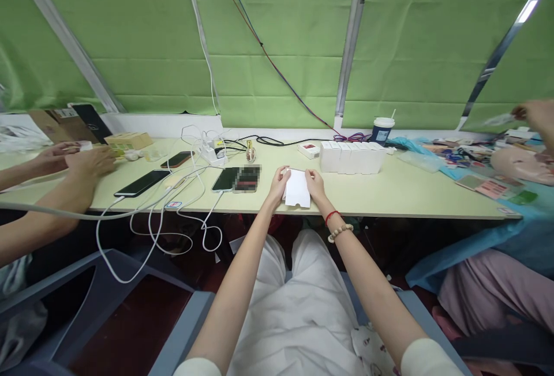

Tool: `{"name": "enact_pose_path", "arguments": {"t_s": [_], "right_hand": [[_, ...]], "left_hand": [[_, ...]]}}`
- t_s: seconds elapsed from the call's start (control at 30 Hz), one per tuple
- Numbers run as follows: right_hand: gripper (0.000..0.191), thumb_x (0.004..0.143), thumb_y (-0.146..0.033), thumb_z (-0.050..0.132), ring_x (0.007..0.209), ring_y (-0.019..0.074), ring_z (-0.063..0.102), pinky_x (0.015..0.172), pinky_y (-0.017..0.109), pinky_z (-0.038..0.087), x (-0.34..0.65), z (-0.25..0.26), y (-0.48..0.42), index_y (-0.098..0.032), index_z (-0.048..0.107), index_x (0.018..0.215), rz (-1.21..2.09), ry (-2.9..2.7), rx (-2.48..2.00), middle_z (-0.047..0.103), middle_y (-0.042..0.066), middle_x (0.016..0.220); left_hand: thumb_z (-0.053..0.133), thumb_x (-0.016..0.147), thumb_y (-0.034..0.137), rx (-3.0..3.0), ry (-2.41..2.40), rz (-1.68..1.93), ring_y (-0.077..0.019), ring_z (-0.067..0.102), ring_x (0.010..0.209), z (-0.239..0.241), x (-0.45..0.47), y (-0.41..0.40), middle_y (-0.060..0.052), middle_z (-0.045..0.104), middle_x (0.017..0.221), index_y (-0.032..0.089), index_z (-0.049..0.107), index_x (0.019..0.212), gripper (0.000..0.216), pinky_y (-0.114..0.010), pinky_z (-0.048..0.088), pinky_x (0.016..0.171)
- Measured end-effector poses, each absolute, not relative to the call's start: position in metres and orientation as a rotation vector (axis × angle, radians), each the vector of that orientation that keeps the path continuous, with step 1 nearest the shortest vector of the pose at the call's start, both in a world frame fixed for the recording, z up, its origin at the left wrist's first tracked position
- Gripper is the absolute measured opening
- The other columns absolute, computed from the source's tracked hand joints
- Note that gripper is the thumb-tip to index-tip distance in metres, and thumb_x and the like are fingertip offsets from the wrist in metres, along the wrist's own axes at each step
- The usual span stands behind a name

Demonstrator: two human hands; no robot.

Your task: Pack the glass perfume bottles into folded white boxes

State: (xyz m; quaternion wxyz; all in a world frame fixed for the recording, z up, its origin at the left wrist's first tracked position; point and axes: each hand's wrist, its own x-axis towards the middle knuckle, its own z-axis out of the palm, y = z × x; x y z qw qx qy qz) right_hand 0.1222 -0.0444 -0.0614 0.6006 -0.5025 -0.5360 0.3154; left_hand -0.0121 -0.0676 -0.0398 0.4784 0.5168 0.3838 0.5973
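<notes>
Between both hands, over the table's front edge, is a white card box [298, 190] with a small notch in its near edge. My left hand [279, 183] grips its left side, thumb on top. The right side is pinched by my right hand [316, 183], which has a red cord and a beaded bracelet at the wrist. Whether the box is flat or folded up is hard to tell. To the right behind it stands a row of several similar white boxes [352, 158], with a small white and red pack [309, 150] beside them.
Phones [142, 183] and tangled white cables [199, 177] cover the left of the table [415, 191]. A small bottle [250, 152] and a lidded cup [382, 130] stand farther back. Co-workers' hands [89, 158] are at left and right; a mannequin head [521, 164] lies at right.
</notes>
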Motion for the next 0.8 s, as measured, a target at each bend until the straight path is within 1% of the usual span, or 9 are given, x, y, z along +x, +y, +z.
{"name": "enact_pose_path", "arguments": {"t_s": [0.07,0.23,0.43,0.7,0.8], "right_hand": [[0.030,0.078,-0.047,0.042,0.077,0.0180,0.056,0.069,0.029,0.042,0.1225,-0.0617,-0.0439,-0.020,0.054,0.077,0.738,-1.235,-1.150,0.063,0.004,0.085],[0.030,0.078,-0.047,0.042,0.078,0.0171,0.055,0.070,0.028,0.041,0.1223,-0.0600,-0.0464,-0.019,0.053,0.078,0.740,-1.212,-1.132,0.063,0.003,0.084],[0.029,0.078,-0.046,0.043,0.076,0.0164,0.054,0.070,0.027,0.041,0.1214,-0.0560,-0.0510,-0.018,0.053,0.077,0.718,-1.191,-1.126,0.063,0.003,0.083],[0.030,0.079,-0.046,0.043,0.079,0.0183,0.056,0.075,0.029,0.041,0.1215,-0.0545,-0.0535,-0.019,0.055,0.076,0.638,-1.164,-1.137,0.064,0.004,0.084],[0.029,0.080,-0.044,0.043,0.081,0.0186,0.056,0.076,0.030,0.041,0.1212,-0.0543,-0.0529,-0.018,0.055,0.076,0.621,-1.153,-1.129,0.064,0.005,0.085]], "left_hand": [[0.063,0.074,0.044,1.276,0.916,1.441,-0.0113,0.053,0.062,-0.0387,-0.0119,-0.0685,-0.001,0.055,0.078,0.022,0.052,0.114,0.047,-0.021,0.042,0.054],[0.064,0.072,0.043,1.271,0.901,1.412,-0.0128,0.055,0.067,-0.0374,-0.0112,-0.0699,-0.002,0.055,0.083,0.021,0.050,0.107,0.043,-0.022,0.043,0.056],[0.065,0.068,0.037,1.283,0.896,1.390,-0.0136,0.056,0.071,-0.0359,-0.0105,-0.0723,-0.002,0.054,0.089,0.023,0.045,0.108,0.047,-0.024,0.046,0.062],[0.059,0.070,0.033,1.352,0.843,1.347,-0.0136,0.054,0.070,-0.0391,-0.0080,-0.0720,0.001,0.053,0.087,0.024,0.037,0.113,0.049,-0.025,0.044,0.063],[0.058,0.070,0.034,1.402,0.867,1.362,-0.0146,0.054,0.073,-0.0411,-0.0075,-0.0710,0.000,0.053,0.088,0.024,0.037,0.114,0.050,-0.025,0.043,0.064]]}}
